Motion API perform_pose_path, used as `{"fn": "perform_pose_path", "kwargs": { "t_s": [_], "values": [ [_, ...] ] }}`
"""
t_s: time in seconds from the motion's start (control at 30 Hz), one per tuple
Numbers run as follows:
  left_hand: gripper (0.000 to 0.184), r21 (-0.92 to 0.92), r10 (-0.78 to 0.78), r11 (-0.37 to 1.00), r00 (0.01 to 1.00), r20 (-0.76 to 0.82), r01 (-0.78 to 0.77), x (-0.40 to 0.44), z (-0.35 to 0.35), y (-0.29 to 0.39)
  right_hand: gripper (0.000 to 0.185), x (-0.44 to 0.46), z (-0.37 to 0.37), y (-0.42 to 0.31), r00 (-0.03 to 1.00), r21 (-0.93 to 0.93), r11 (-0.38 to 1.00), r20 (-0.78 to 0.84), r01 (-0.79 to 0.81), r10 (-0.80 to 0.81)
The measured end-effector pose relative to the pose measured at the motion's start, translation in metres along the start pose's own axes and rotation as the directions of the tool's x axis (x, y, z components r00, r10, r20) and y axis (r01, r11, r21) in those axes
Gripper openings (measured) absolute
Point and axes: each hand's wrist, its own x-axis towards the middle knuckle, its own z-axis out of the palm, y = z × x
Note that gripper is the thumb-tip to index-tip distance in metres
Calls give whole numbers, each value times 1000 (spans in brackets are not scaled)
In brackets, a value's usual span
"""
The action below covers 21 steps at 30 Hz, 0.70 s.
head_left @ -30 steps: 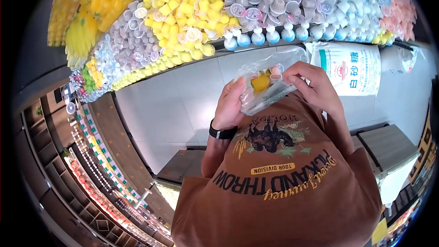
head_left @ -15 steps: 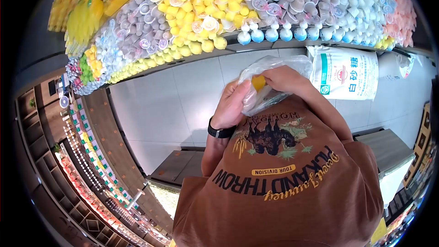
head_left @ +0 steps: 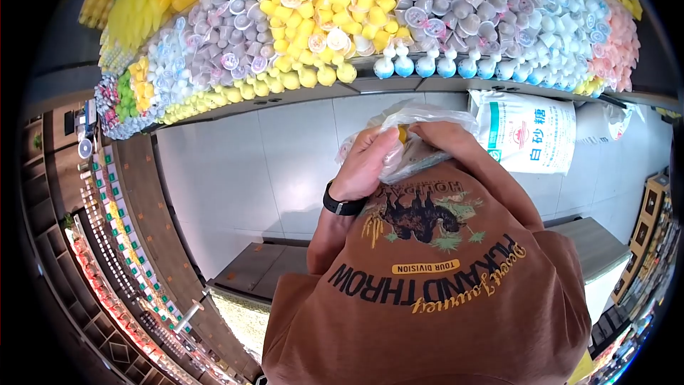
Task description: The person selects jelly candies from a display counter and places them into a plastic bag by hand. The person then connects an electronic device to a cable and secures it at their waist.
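Note:
My left hand (head_left: 365,164), with a black band on its wrist, is closed on the near-left edge of a clear plastic bag (head_left: 420,164). My right hand (head_left: 438,135) reaches into the bag's mouth from the right, its fingers curled and partly hidden by the film. Between the two hands a small yellow item (head_left: 403,134) shows inside the bag. Whether the right fingers grip this item or only the film cannot be made out. The bag hangs just in front of my brown T-shirt (head_left: 427,299).
Ahead runs a curved display of yellow (head_left: 320,14), grey (head_left: 456,0) and pale blue (head_left: 563,14) cups. A white printed sack (head_left: 524,132) lies on the tiled floor (head_left: 221,164) at the right. Grey boxes (head_left: 260,267) flank me; shelves (head_left: 135,242) stand left.
The view has tilted, so the display and sack sit lower in the picture. The yellow item shows less now. Both hands stay at the bag, the right one slightly lower.

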Motion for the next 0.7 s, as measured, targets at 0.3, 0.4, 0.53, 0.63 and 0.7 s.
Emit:
{"fn": "perform_pose_path", "kwargs": {
  "t_s": [0.3,0.4,0.53,0.63,0.7],
  "values": [
    [25,12,-17,1000,999,39,17,7,2,-5,41,8,22,24,1000,183,983,0,30,-31],
    [27,-8,1,1000,999,47,0,9,-3,-8,38,23,33,49,989,459,877,-20,139,-146],
    [30,-35,-3,999,998,70,5,11,-15,-14,36,41,49,69,929,605,714,-136,353,-345],
    [32,27,-23,999,996,86,21,8,-16,-6,38,8,25,31,932,590,721,-210,363,-297],
    [32,36,-6,999,999,44,5,8,-8,-4,41,7,7,13,972,517,823,-103,234,-212]
  ]
}}
